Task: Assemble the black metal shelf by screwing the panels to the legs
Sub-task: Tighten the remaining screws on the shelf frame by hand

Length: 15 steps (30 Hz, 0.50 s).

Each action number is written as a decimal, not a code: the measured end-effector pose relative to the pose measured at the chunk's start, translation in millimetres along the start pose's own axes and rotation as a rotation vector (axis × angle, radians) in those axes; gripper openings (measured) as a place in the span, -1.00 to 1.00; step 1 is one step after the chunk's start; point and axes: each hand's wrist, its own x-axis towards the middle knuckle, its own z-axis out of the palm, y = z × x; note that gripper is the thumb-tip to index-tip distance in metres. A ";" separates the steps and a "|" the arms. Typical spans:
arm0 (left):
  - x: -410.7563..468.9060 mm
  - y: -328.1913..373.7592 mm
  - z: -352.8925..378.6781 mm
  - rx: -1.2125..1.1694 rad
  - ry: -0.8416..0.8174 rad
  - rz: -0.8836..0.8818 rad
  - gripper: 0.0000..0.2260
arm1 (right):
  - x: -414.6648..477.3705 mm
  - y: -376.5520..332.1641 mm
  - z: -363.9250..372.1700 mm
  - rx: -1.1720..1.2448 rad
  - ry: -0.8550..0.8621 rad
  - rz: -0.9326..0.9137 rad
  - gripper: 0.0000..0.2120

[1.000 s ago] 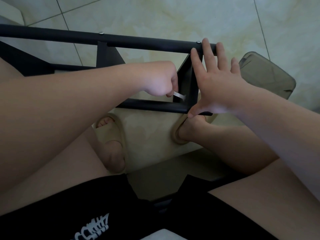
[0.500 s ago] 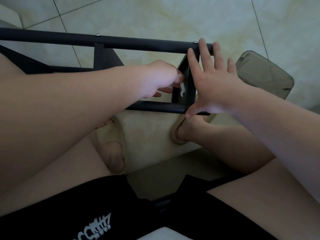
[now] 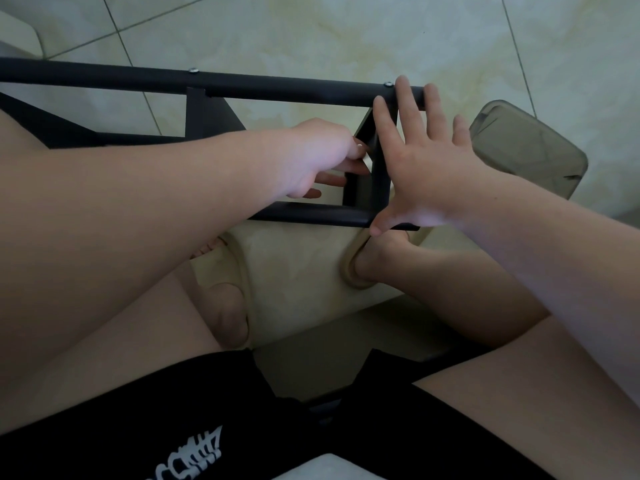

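Note:
The black metal shelf [image 3: 277, 85] lies on its side on the tiled floor in front of me. Its far leg runs left to right with two silver screw heads [image 3: 193, 70] on top. A near leg [image 3: 311, 214] runs below. A black end panel [image 3: 379, 174] joins them at the right. My right hand [image 3: 420, 168] presses flat against that panel, fingers spread, fingertips on the far leg. My left hand [image 3: 322, 157] reaches inside the frame and pinches a small silver tool [image 3: 366, 160] against the panel's inner face.
A translucent grey plastic bag [image 3: 526, 150] lies on the floor just right of the shelf. My feet in beige slippers [image 3: 356, 268] sit under the near leg. A second black panel [image 3: 207, 112] stands further left in the frame.
My left hand has risen from a fist low by the near leg to the panel's upper inner face, now pinching the silver tool with thumb and fingers. My right hand stays pressed.

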 end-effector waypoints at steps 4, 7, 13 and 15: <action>1.0 -1.4 -0.4 0.054 0.001 0.014 -0.90 | 0.1 -0.8 -0.8 0.001 -0.009 0.004 0.47; 2.0 -2.9 -0.9 0.078 0.010 0.014 -0.91 | 0.2 -1.3 -1.0 0.002 -0.012 0.006 0.47; 5.6 -4.0 0.1 0.048 -0.012 0.040 -0.92 | 0.2 -0.4 -1.1 0.004 -0.009 0.004 0.47; 6.4 -3.7 0.3 0.042 -0.021 0.030 -0.91 | 0.4 -0.5 -0.3 0.002 -0.007 0.002 0.47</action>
